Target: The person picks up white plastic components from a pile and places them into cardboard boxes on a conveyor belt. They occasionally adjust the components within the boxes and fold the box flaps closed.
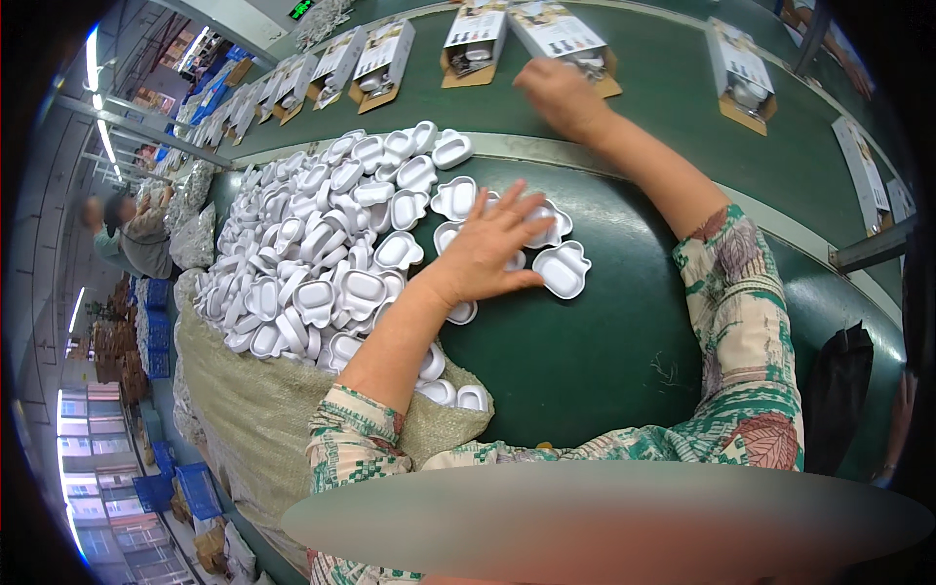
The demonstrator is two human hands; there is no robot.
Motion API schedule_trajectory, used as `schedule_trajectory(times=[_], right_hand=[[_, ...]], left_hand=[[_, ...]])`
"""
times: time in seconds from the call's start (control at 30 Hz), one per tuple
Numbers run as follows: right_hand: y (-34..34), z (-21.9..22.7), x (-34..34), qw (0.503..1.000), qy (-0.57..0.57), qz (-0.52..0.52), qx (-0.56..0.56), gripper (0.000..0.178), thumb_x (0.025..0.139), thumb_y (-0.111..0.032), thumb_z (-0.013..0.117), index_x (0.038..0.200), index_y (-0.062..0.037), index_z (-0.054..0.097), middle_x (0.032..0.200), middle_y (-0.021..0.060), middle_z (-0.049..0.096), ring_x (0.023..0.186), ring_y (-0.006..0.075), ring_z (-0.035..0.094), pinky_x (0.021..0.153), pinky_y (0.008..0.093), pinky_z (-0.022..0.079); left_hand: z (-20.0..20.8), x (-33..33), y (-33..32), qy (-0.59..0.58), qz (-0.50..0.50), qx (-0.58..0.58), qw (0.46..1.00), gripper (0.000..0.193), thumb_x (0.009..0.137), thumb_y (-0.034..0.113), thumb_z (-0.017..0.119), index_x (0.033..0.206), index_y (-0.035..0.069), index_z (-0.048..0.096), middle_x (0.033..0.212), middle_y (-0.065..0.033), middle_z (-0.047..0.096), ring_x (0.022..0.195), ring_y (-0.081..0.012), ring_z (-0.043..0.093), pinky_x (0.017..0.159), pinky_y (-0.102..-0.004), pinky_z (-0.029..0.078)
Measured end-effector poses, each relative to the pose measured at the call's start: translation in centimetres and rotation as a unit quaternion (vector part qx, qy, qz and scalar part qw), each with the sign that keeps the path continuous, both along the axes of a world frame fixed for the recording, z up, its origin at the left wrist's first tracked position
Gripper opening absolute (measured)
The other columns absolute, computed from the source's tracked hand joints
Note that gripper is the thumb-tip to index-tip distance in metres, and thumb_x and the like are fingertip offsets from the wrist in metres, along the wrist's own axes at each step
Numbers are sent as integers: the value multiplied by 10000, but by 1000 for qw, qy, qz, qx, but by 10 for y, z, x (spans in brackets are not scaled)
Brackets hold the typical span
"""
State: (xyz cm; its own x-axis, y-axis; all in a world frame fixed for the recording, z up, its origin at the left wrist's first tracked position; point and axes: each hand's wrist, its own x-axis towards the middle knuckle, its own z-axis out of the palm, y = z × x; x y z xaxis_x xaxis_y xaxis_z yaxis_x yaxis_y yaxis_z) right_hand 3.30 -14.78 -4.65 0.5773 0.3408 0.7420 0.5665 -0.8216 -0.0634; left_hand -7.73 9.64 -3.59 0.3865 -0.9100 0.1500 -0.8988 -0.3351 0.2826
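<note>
My left hand reaches over the green table with its fingers spread and nothing gripped in them. Under and around it lie several small white plastic dishes with wavy outlines; one white dish is just beside its thumb. To the left spreads a large heap of the same white dishes. My right hand is stretched out across the table's far rail, at the near open end of a white printed carton. Its fingers are blurred and partly hidden, so whether they grip the carton cannot be made out.
A green conveyor belt runs beyond the metal rail, carrying several open cartons, such as a carton at right. A woven sack lies under the heap. A black bag hangs at right. Another person stands far left.
</note>
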Motion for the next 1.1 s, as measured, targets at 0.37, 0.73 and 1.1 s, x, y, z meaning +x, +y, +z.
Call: schedule_trajectory(times=[0.37,0.73,1.1], right_hand=[[63,-11,-9,993,38,84,-72,110,774,-128,546,829,-45,594,988,85,579,966,256,546,763,362,463],[-42,-7,47,960,-12,-275,-51,127,787,-117,538,870,-79,627,957,70,574,969,245,545,767,404,444],[7,8,-59,992,65,96,51,201,724,-115,655,900,-58,576,933,109,566,912,300,554,773,389,464]], left_hand=[[-10,-4,-4,-73,58,4,996,499,807,275,644,1265,161,480,1405,-106,366,1319,-333,315,1040,-567,253],[-21,19,-30,-108,146,-20,983,463,843,261,602,1278,172,469,1398,-111,383,1321,-337,308,1044,-555,261],[4,72,2,46,253,-134,957,437,874,337,531,1238,96,524,1324,-172,452,1280,-359,357,966,-602,305]])
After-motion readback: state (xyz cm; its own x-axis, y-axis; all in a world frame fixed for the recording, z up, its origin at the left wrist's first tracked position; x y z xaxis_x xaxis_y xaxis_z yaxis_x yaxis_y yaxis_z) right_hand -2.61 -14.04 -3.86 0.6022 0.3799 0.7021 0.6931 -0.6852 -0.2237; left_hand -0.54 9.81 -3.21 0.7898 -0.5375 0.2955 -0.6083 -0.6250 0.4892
